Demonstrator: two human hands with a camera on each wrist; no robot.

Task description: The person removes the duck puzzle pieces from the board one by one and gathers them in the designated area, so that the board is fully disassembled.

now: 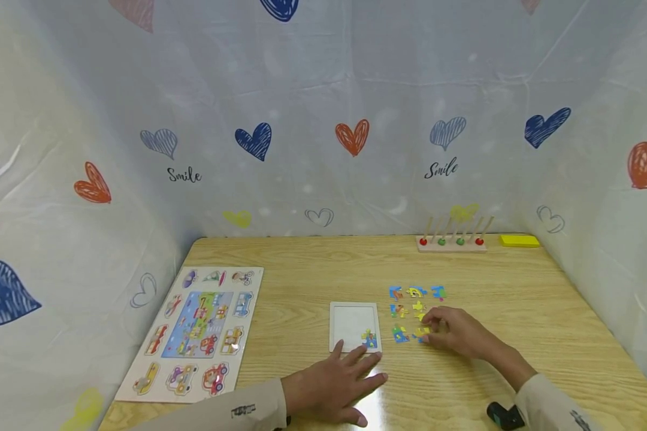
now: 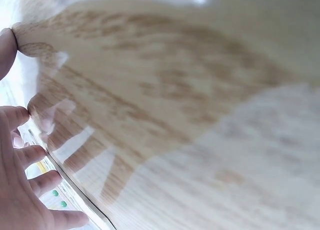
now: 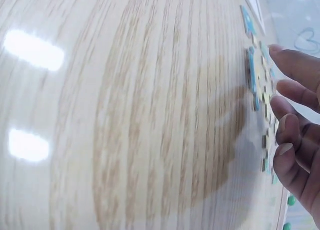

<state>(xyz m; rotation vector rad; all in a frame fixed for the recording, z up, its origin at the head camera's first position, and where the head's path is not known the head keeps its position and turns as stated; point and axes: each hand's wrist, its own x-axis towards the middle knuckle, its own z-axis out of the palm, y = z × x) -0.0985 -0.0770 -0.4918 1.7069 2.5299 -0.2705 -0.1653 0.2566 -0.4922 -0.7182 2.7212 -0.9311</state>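
Note:
A small white puzzle tray [image 1: 332,326] lies mid-table, with joined jigsaw pieces [image 1: 369,339] in its lower right corner. My left hand [image 1: 339,383] is spread flat, its fingertips at the tray's near edge; the left wrist view shows the same spread fingers [image 2: 45,182]. To the right of the tray, loose jigsaw pieces [image 1: 401,334] lie in rows. Over the right side of these rows is my right hand [image 1: 455,332], fingers slightly bent and thumb apart from them. A yellow and blue jigsaw piece [image 1: 420,333] lies at its fingertips, partly hidden. No piece shows between the fingers in the right wrist view.
A large vehicle peg puzzle board [image 1: 237,374] lies at the left. At the back right stand a wooden peg rack [image 1: 452,247] with red and green beads and a yellow block [image 1: 519,240]. A black object [image 1: 504,416] lies beside the right sleeve. Printed curtains [image 1: 302,179] surround the table.

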